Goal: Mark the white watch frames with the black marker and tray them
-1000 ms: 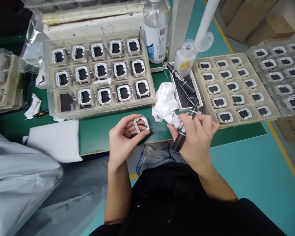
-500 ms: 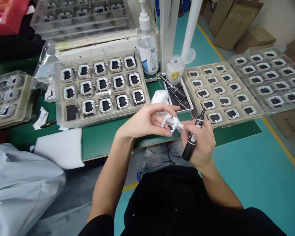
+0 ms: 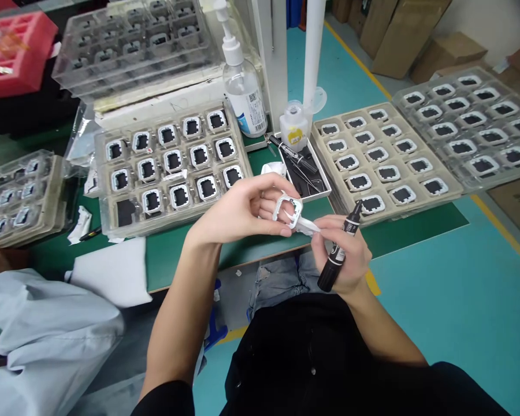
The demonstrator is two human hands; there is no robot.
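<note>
Between the thumb and fingers of my left hand (image 3: 247, 211) is a small white square frame (image 3: 288, 211) with rounded corners, held up over the table's front edge. My right hand (image 3: 344, 251) pinches a twisted white wipe (image 3: 308, 225), whose tip reaches to the frame's opening. A black marker pen (image 3: 338, 248) is also tucked in my right hand, uncapped tip pointing up. Left of my hands sits a plastic tray (image 3: 104, 215) of similar frames, with one pocket at its front left corner holding no frame. Another tray (image 3: 383, 215) of frames lies to the right.
A pump bottle (image 3: 245, 95) and a smaller bottle (image 3: 293, 127) stand behind my hands. A shallow white box (image 3: 328, 186) holds pens and tweezers. Stacked trays (image 3: 134, 52) rise at the back left. A co-worker's light blue sleeve (image 3: 47, 335) is close on the left, near a white cloth (image 3: 110, 271).
Both hands have shifted slightly left in the view, still holding the frame, wipe and marker. The frame now faces me more openly. The whole view has turned a little.
</note>
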